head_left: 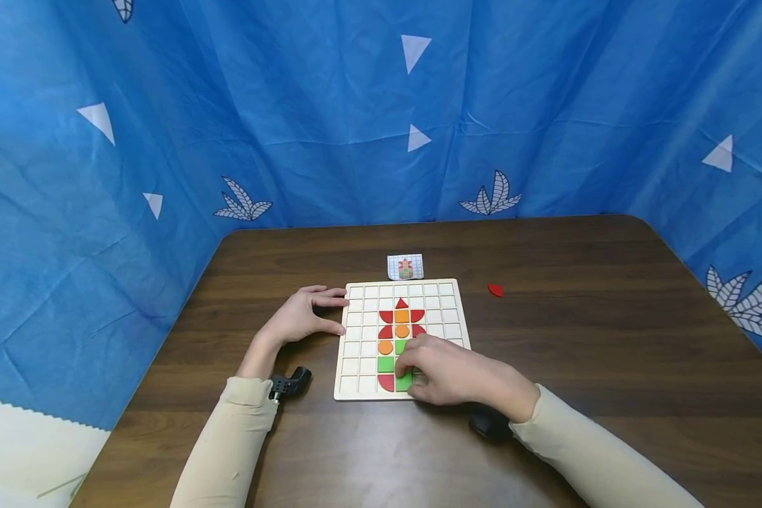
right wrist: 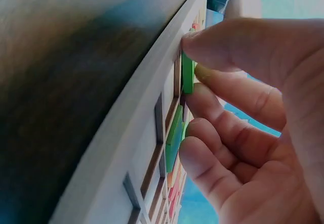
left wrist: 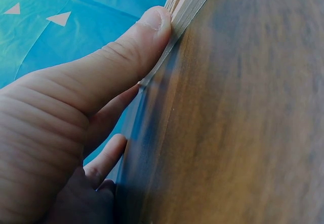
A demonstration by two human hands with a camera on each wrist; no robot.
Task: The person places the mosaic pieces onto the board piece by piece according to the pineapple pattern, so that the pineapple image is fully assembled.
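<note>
A pale wooden grid board [head_left: 359, 367] lies on the table, with flat coloured tiles set in its squares. My left hand [head_left: 301, 317] touches the board's left edge with thumb and fingertips, fingers fairly straight. Over the lower middle of the board, my right hand [head_left: 447, 370] pinches a green square tile [right wrist: 188, 72] between thumb and fingers at the bottom row. Beside that tile sits a red quarter-circle tile [head_left: 386, 382], with another green square [head_left: 385, 364] above it. Orange circles, an orange square [head_left: 401, 316] and a red triangle [head_left: 401, 303] stand higher up. My right hand hides some squares.
A small pattern card [head_left: 405, 267] lies behind the board, printed with a similar coloured figure. One loose red quarter-circle tile [head_left: 495, 290] is on the brown table [head_left: 578, 317] to the right. A blue curtain [head_left: 330, 106] hangs behind the table.
</note>
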